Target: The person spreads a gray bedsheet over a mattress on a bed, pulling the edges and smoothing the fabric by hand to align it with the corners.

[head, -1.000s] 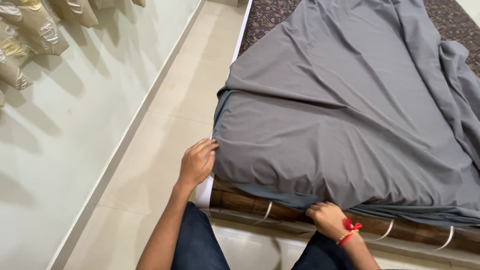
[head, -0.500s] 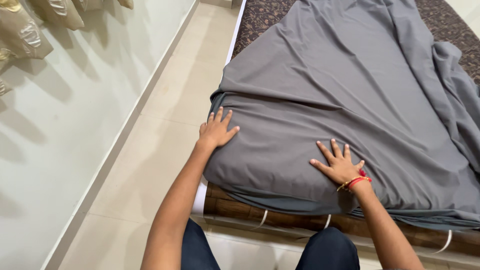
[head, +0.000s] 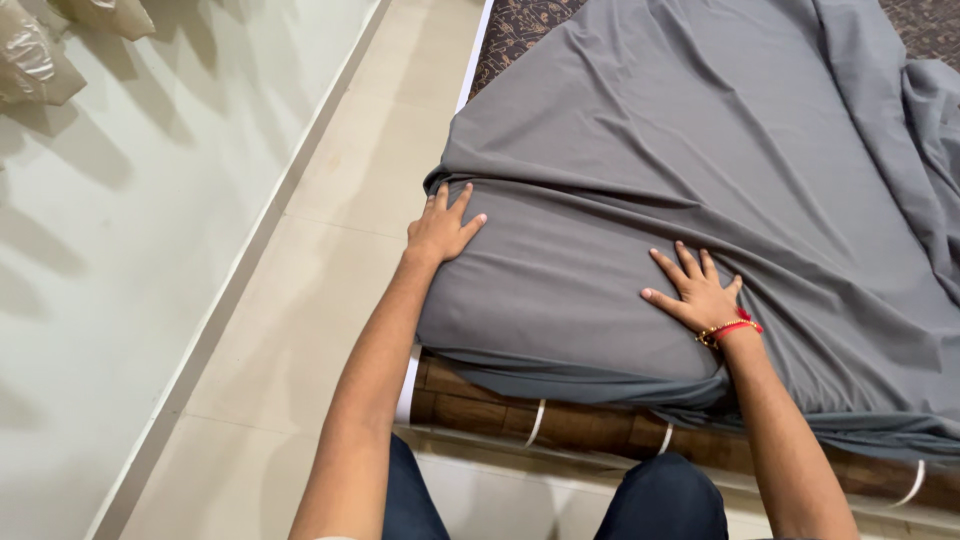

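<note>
A grey bedsheet [head: 640, 150] covers the near corner of a mattress and runs in long creases toward the far right. My left hand [head: 441, 226] lies flat with fingers spread on the sheet at the mattress's left edge, close to the corner. My right hand [head: 696, 291], with a red and gold bracelet at the wrist, presses palm-down with fingers apart on the sheet near the front edge. Neither hand grips anything. The sheet's hem hangs loose below the mattress front over the wooden bed frame [head: 480, 412].
A patterned brown mattress top [head: 520, 25] shows uncovered at the far end. Beige floor tiles [head: 330, 230] form a narrow aisle between the bed and a pale wall [head: 120, 250]. Curtain folds [head: 40, 50] hang at the top left. My dark trouser knees [head: 660, 500] touch the bed's foot.
Both hands left the lower edge of the sheet, came up onto the mattress top and have slid farther forward across the grey fabric, flattening it.
</note>
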